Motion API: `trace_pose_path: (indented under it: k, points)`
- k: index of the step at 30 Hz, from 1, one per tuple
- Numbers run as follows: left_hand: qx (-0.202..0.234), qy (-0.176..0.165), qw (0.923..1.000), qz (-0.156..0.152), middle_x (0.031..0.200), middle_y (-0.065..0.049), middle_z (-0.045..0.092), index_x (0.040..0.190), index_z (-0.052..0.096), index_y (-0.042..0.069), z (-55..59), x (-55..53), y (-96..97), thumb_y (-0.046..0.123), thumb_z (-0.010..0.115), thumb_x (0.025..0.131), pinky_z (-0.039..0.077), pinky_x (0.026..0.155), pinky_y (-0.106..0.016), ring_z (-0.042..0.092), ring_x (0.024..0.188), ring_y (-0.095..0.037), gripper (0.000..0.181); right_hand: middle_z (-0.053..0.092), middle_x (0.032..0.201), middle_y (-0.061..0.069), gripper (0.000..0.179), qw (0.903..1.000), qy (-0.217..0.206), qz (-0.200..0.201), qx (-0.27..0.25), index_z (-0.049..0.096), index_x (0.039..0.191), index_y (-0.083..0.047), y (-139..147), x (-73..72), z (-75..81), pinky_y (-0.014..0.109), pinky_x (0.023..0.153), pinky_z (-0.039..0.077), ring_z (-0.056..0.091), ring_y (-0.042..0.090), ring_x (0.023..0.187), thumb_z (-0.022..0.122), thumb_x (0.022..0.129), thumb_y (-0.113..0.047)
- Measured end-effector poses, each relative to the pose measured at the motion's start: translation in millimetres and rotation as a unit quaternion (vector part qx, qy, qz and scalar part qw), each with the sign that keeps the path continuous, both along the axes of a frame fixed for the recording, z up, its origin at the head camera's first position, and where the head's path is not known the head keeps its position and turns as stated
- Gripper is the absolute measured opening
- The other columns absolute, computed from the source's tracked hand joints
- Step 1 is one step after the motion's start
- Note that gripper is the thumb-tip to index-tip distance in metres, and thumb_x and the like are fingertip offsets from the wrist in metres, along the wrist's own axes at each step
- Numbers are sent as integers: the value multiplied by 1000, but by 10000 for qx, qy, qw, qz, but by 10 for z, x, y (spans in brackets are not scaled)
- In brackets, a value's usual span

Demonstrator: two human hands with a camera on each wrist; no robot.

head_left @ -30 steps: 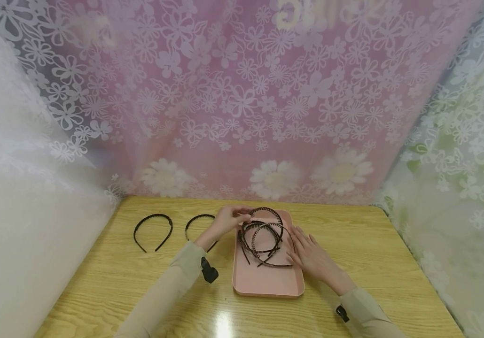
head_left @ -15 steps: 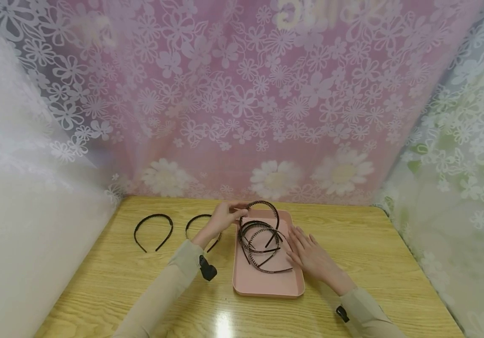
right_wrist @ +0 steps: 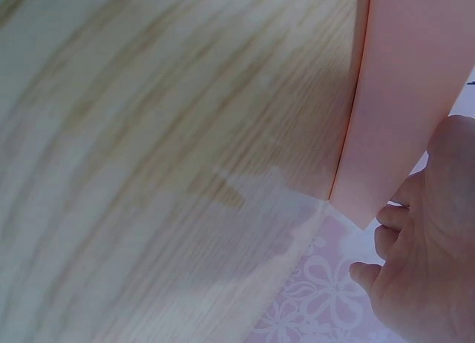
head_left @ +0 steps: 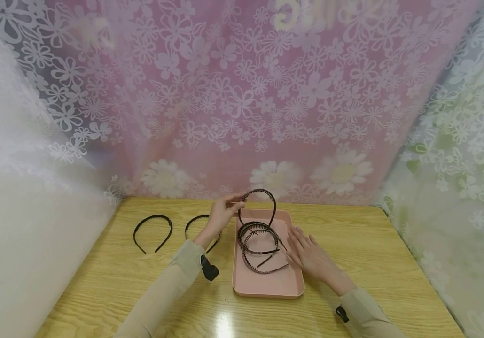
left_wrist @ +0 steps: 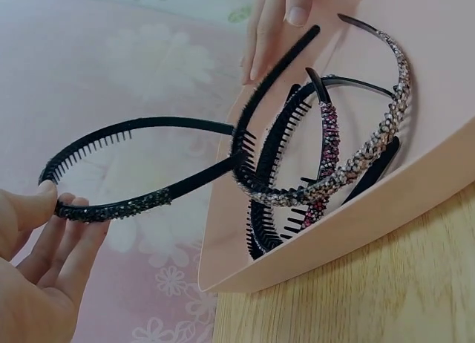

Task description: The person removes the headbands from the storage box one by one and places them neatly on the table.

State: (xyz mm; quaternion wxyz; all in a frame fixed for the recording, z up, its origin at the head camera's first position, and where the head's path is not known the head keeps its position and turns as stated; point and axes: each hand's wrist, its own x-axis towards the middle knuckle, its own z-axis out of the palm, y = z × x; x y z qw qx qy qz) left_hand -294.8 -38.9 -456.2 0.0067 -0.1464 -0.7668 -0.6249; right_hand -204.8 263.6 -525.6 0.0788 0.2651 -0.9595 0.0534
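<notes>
My left hand [head_left: 221, 216] pinches a black toothed headband [left_wrist: 119, 213] with dark glittering stones by its curved top, thumb on one side and fingers on the other. That headband is raised above the far end of the pink tray [head_left: 267, 284], its ends overlapping the others in the left wrist view. Several more headbands lie heaped in the tray, among them a silvery beaded one [left_wrist: 386, 128] and one with pink-purple beads [left_wrist: 329, 135]. My right hand [head_left: 311, 256] rests on the tray's right rim with its fingers straight, holding no headband.
Two dark headbands lie on the wooden table left of the tray: one [head_left: 153, 216] farther out, the other [head_left: 195, 218] partly hidden behind my left forearm. A pink flowered curtain [head_left: 242, 117] hangs along the table's far edge, with pale sheets at both sides.
My left hand has lifted the dark headband up and away from the heap, toward the far side. The silvery headband has slid left and down in the tray. The right hand stays put.
</notes>
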Motion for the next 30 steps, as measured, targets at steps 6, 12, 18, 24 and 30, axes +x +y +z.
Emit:
trace_pose_path:
  k: [6,12,18,24,30]
  points:
    - [232,192,9995,46,119,-16,71,134,66,7,-4,-2,-5,13,66,99,60,85,-47,69,108,-36,36,36,157,27,62,9998,132,157,-26,39,152,8,11,5,-5,65,112,34,33,44,146,59,103,-25]
    - [307,206,9993,-68,120,-22,70,132,67,5,-10,7,-15,10,65,99,59,84,-52,69,107,-38,33,37,157,27,59,9996,182,212,2,42,150,7,10,16,14,65,111,35,34,45,145,59,103,-24]
    - [310,123,9994,-91,120,-21,70,133,67,5,3,12,-21,7,63,100,57,86,-55,69,107,-37,33,38,156,27,58,9995,221,241,32,43,149,8,15,14,6,65,111,35,35,45,144,59,103,-23]
    - [245,15,9997,-55,119,-15,71,135,66,8,15,22,-43,9,63,101,60,84,-46,69,108,-34,35,38,157,27,58,9995,210,237,57,42,150,8,24,6,-8,64,111,35,35,45,145,59,103,-23]
    - [313,-140,9994,-78,120,-14,71,135,65,9,2,35,-75,9,61,102,59,88,-48,66,113,-41,34,34,159,26,60,9998,71,143,75,39,152,7,18,2,7,64,113,33,32,44,147,58,104,-24]
